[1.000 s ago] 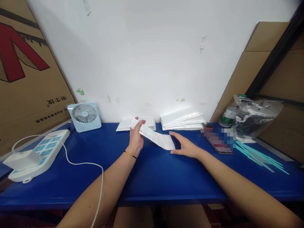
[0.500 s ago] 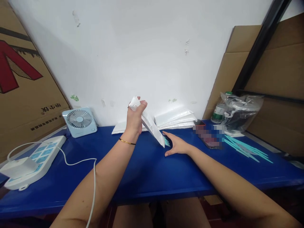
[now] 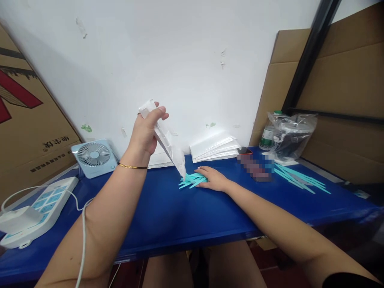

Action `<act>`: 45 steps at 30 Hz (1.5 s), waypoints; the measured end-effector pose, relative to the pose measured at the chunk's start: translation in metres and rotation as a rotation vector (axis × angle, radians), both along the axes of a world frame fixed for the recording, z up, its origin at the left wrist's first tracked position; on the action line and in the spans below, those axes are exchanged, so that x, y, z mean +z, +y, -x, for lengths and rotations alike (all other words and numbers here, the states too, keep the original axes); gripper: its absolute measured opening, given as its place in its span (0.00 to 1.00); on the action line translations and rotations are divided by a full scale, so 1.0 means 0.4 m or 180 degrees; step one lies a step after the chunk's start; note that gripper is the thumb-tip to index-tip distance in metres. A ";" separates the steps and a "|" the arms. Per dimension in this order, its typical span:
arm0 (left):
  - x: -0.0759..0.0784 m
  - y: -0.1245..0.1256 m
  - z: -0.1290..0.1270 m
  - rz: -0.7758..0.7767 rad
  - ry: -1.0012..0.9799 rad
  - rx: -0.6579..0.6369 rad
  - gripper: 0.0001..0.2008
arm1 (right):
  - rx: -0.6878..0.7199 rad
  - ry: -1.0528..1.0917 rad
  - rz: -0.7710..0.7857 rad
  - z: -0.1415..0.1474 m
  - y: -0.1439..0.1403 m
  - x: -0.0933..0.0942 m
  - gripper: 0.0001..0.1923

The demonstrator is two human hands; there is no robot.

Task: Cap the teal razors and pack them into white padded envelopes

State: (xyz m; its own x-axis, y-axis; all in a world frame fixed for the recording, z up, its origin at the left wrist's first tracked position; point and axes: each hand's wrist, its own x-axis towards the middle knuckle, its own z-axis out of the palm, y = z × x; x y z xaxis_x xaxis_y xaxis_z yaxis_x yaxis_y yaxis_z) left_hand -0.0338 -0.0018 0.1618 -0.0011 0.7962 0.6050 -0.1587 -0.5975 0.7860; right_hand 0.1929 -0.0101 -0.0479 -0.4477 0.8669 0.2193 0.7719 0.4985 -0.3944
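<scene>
My left hand is raised and closed around the top of a white plastic bag. The bag slants down to the right, and its lower end hangs just over a loose heap of thin teal plastic sticks on the table. My right hand lies low on the right side of this heap, its fingers and thumb curved round the sticks. Their right ends are hidden under the palm. More teal sticks lie fanned out farther right.
The blue table meets a white wall. Flat white bags lean at the back. A small fan and a power strip stand left. To the right are a phone, a bottle and a clear bag.
My left hand has lifted the white bag up and left. Teal sticks now lie spread below its end. My right hand has come down from an open curve onto them.
</scene>
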 end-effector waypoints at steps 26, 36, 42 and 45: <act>-0.190 0.066 0.150 -0.0070 0.3658 0.0598 0.34 | -0.0004 0.0164 0.0049 -0.003 -0.004 0.007 0.47; -0.407 0.050 0.039 -0.0029 0.4547 -0.0638 0.50 | -0.0002 0.0208 0.0053 0.015 -0.035 0.032 0.52; -0.429 0.005 -0.042 -0.0068 0.4420 -0.0980 0.45 | -0.0031 0.0529 0.0477 -0.083 -0.007 0.078 0.32; -0.433 0.004 -0.033 -0.0011 0.4323 -0.1104 0.44 | -0.0205 0.0362 0.0856 -0.116 0.040 0.107 0.21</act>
State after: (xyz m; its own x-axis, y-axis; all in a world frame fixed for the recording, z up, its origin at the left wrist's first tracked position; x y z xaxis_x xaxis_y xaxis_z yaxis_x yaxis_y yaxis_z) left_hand -0.0205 -0.0002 -0.0113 0.7731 0.6339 -0.0232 0.5767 -0.6872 0.4418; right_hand 0.2394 0.0057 -0.0049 -0.3757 0.9264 0.0235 0.7418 0.3158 -0.5916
